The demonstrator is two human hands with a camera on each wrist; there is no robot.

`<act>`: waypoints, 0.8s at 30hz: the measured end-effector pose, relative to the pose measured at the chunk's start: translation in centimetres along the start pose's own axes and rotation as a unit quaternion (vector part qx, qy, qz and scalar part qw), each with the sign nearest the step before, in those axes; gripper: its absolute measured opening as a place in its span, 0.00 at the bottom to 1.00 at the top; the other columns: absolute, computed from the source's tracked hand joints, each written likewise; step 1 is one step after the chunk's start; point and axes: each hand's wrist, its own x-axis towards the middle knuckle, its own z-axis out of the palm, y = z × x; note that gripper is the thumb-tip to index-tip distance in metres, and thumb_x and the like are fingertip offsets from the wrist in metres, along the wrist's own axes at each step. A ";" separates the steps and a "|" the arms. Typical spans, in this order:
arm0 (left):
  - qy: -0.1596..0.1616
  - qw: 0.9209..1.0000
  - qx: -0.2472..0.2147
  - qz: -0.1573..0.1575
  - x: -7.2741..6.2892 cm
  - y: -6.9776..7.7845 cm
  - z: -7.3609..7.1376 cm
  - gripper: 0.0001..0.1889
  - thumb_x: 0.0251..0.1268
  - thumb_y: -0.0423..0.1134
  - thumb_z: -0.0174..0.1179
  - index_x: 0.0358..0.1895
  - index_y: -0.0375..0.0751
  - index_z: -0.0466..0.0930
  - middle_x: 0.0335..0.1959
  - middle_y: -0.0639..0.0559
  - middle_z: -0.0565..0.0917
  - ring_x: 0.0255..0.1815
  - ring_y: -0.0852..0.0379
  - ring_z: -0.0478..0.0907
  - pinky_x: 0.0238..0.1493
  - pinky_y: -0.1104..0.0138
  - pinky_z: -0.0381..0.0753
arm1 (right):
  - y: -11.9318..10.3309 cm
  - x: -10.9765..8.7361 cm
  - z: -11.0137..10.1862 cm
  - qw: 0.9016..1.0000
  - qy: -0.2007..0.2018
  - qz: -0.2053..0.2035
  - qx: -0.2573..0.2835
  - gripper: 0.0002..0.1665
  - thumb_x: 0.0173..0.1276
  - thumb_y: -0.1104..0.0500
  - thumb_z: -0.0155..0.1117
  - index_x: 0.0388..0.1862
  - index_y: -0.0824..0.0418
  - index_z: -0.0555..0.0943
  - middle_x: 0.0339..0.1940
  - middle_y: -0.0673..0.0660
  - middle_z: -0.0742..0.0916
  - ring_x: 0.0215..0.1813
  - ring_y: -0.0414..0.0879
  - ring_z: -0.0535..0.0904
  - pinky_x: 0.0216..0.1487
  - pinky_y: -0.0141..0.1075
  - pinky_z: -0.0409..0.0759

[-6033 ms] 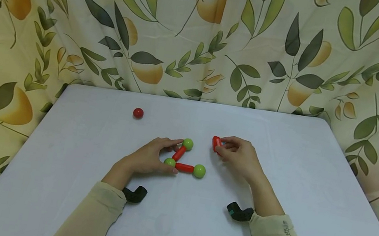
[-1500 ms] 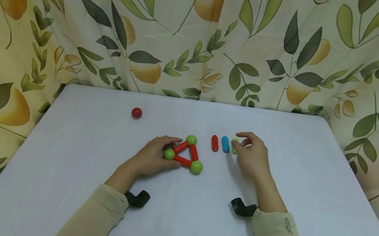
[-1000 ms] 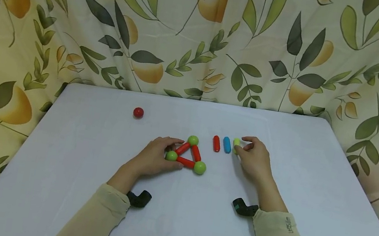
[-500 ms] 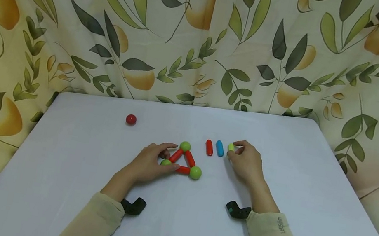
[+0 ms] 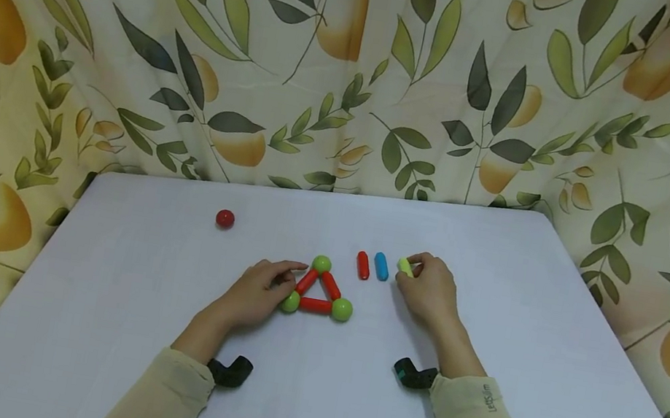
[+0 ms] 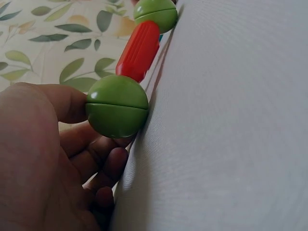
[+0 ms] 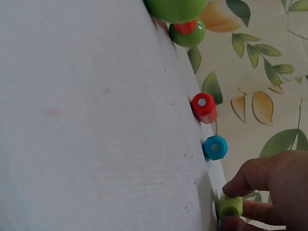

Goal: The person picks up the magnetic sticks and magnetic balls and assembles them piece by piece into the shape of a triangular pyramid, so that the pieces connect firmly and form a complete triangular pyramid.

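Leftmost on my feed, a red ball sits toward the far side of the white table, well apart from both hands. My left hand is at the near-left corner of a triangle of red sticks and green balls, lying mid-table. Its index finger stretches out toward the far corner; the thumb is against the left green ball and the other fingers curl behind, holding it. That forearm slants in from the near side, angled right, back of the hand up.

Right of the triangle I see a loose red stick, then a blue stick, side by side, apart. Next comes a yellow-green stick, pinched between the thumb and fingers of my right hand; whether it touches the table I cannot tell. The right forearm slants in from near right, pointing far left.
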 end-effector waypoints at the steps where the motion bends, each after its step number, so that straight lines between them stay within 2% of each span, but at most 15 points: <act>1: 0.001 1.000 0.000 -0.002 -0.1 -0.1 0.0 0.20 0.78 0.47 0.56 0.68 0.65 0.78 0.48 0.59 0.80 0.50 0.56 0.72 0.52 0.60 0.73 | 0.0 0.0 0.1 1.000 0.002 0.001 0.003 0.25 0.69 0.57 0.61 0.62 0.67 0.79 0.44 0.63 0.82 0.44 0.54 0.76 0.40 0.39 0.71; 5: 0.005 1.000 -0.002 0.006 -0.1 -0.4 0.1 0.19 0.78 0.46 0.56 0.68 0.65 0.78 0.48 0.59 0.80 0.50 0.57 0.72 0.53 0.59 0.73 | 0.0 0.1 0.1 1.000 0.010 0.007 0.020 0.26 0.70 0.57 0.60 0.64 0.66 0.77 0.47 0.63 0.82 0.45 0.55 0.77 0.41 0.39 0.72; 11: 0.003 1.000 0.001 0.008 0.1 -0.1 -0.1 0.19 0.77 0.46 0.57 0.67 0.63 0.79 0.49 0.60 0.81 0.52 0.57 0.73 0.57 0.57 0.74 | -0.1 0.2 -0.2 0.999 0.020 0.012 0.044 0.28 0.71 0.56 0.60 0.67 0.66 0.75 0.49 0.64 0.83 0.46 0.55 0.79 0.42 0.39 0.73; 16: -0.004 1.000 0.010 0.028 0.4 0.2 -0.4 0.19 0.78 0.47 0.56 0.67 0.59 0.81 0.53 0.59 0.84 0.54 0.56 0.74 0.59 0.55 0.75 | -0.6 0.3 -0.5 0.998 0.029 -0.002 0.061 0.31 0.72 0.56 0.58 0.71 0.66 0.74 0.52 0.64 0.82 0.49 0.56 0.77 0.44 0.39 0.72; 19: -0.009 0.999 0.014 0.034 0.6 0.0 -0.5 0.19 0.78 0.47 0.55 0.67 0.60 0.81 0.54 0.59 0.85 0.56 0.56 0.74 0.61 0.53 0.75 | -0.9 0.2 -0.7 0.997 0.027 -0.009 0.070 0.31 0.73 0.56 0.57 0.72 0.66 0.74 0.54 0.65 0.81 0.50 0.56 0.76 0.44 0.38 0.72; 24: -0.015 0.999 0.017 0.022 0.4 -0.5 -0.6 0.19 0.78 0.47 0.55 0.67 0.62 0.80 0.53 0.60 0.84 0.56 0.57 0.73 0.62 0.54 0.74 | -1.7 -0.1 -0.4 0.996 0.007 -0.018 0.089 0.29 0.75 0.54 0.59 0.71 0.65 0.73 0.56 0.63 0.79 0.46 0.53 0.80 0.40 0.36 0.76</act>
